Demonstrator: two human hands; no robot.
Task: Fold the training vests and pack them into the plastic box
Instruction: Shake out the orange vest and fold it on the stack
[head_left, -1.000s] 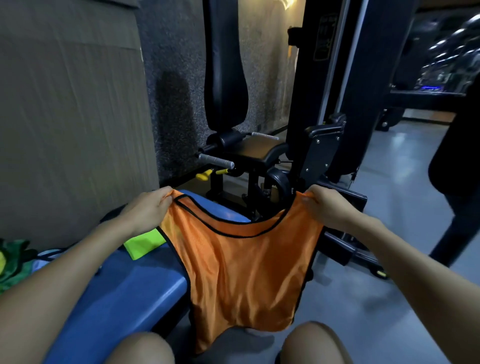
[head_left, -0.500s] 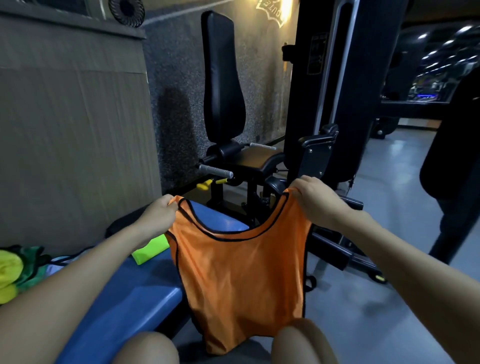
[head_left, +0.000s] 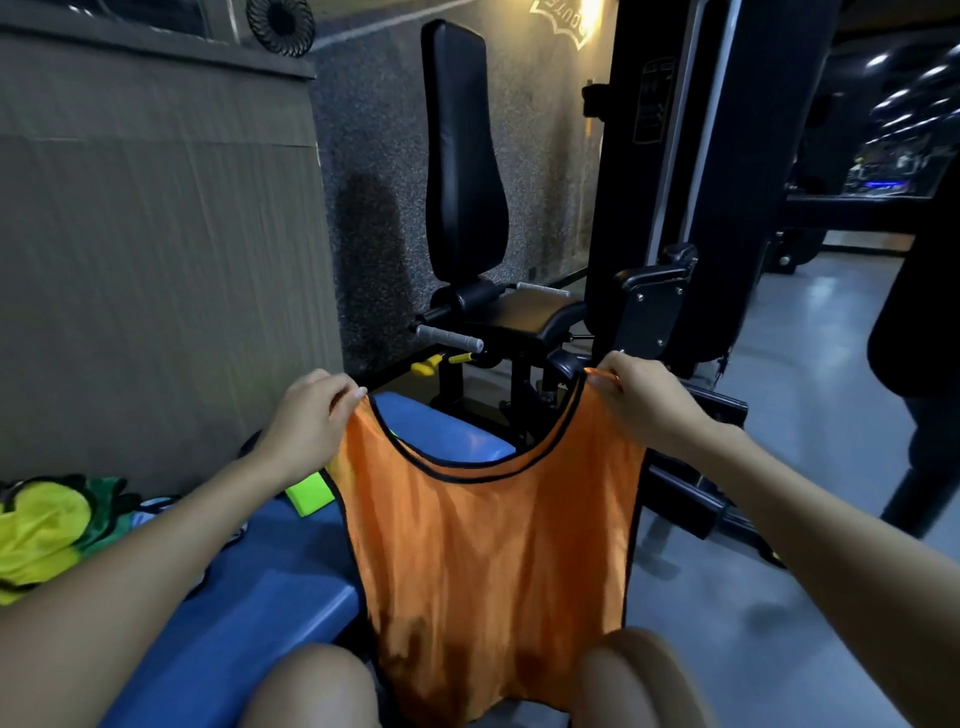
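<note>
Orange training vest (head_left: 488, 561): lifted higher than a second ago, hanging flat, hem between the knees. Left hand (head_left: 306, 421) and right hand (head_left: 639, 405) each pinch a shoulder strap. Blue bench (head_left: 249, 597) alongside; plastic box unseen. Squared up, seemingly ready for folding.

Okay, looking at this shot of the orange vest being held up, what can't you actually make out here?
Head view, the only one:
- Plastic box: nowhere in frame.
- Orange vest: its hem drops behind the knees.
- Left hand and right hand: they pinch the shoulder straps, covering the strap ends.
- Yellow-green vests: cut off by the left edge, so no count.
- Bright green item on the blue bench: mostly behind the left forearm.
</note>
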